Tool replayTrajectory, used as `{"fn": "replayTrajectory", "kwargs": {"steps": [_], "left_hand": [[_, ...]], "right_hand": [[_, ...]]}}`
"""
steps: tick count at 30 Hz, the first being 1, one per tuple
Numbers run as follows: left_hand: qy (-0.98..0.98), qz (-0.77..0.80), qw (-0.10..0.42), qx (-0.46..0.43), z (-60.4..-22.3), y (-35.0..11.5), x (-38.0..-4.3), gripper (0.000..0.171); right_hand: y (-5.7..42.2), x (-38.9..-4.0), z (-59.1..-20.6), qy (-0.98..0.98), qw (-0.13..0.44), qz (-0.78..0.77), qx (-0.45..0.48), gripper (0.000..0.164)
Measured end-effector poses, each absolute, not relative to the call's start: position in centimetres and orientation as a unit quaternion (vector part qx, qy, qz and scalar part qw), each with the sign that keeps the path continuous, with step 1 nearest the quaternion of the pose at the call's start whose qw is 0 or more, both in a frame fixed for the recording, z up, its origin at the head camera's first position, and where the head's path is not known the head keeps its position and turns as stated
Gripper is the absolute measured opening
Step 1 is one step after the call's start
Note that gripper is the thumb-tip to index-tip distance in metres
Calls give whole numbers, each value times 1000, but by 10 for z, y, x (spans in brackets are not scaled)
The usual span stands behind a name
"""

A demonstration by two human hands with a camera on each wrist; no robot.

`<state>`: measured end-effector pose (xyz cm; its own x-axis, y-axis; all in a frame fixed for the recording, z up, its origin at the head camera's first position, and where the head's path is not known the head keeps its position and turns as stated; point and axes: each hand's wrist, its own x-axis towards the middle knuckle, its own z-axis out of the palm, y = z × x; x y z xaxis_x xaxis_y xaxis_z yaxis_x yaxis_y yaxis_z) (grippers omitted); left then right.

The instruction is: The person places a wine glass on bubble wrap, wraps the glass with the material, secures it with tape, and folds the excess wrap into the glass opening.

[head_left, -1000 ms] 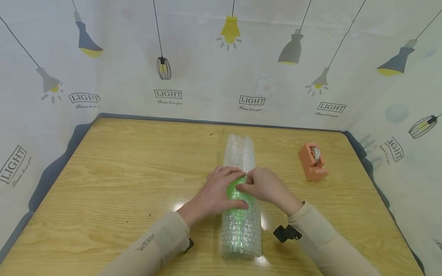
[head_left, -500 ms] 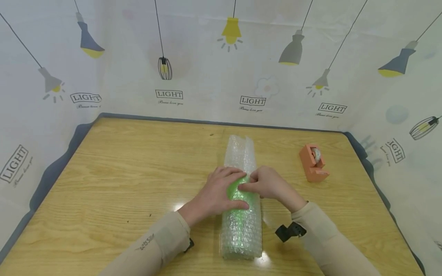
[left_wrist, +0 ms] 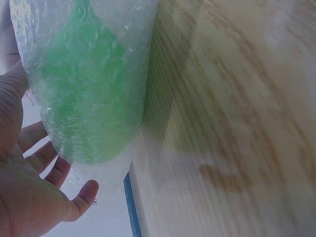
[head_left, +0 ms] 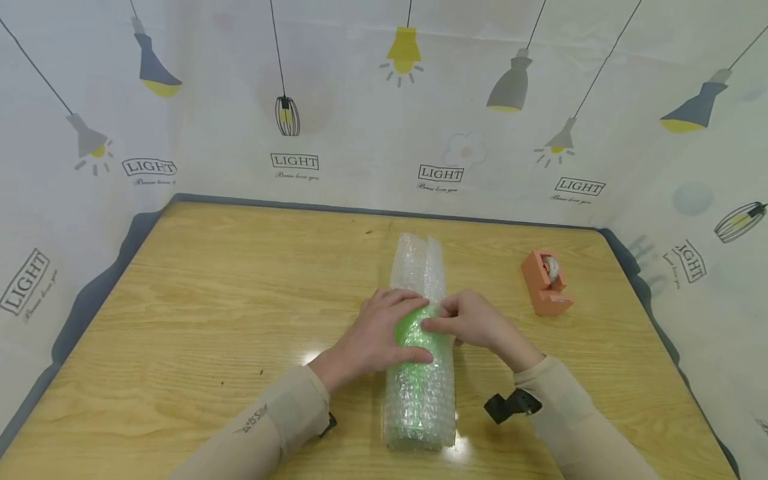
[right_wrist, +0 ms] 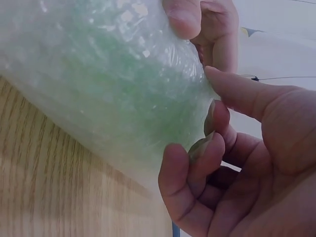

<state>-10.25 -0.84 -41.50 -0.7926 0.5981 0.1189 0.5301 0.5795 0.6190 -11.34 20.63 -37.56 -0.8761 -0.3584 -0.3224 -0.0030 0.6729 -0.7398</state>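
A long roll of bubble wrap (head_left: 420, 407) lies on the table, pointing away from me. Inside it shows a green shape (left_wrist: 89, 98), rounded at one end and narrowing to a neck like a bottle or vase. My left hand (head_left: 372, 330) rests over the roll's left side with fingers and thumb spread, steadying it. At the right side, my right hand (head_left: 474, 323) has its thumb on the wrap and its bent fingers against the side. In the right wrist view, the thumb (right_wrist: 242, 94) and curled fingers meet the wrap's surface.
An orange tape dispenser (head_left: 534, 287) with a roll of tape stands at the right on the wooden table (head_left: 210, 300). A white curtain (head_left: 360, 100) printed with lamps hangs behind the table and along both sides.
My right hand has slid a little to the right across the wrap, down toward its side. My left hand and the roll have stayed in place.
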Motion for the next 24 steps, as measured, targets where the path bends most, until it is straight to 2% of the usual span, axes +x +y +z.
{"fn": "replayTrajectory", "kwargs": {"steps": [24], "left_hand": [[887,337,58,310,-415,-11,-102,89]], "right_hand": [[224,-109,-386,866,236,-435,-75,39]]}}
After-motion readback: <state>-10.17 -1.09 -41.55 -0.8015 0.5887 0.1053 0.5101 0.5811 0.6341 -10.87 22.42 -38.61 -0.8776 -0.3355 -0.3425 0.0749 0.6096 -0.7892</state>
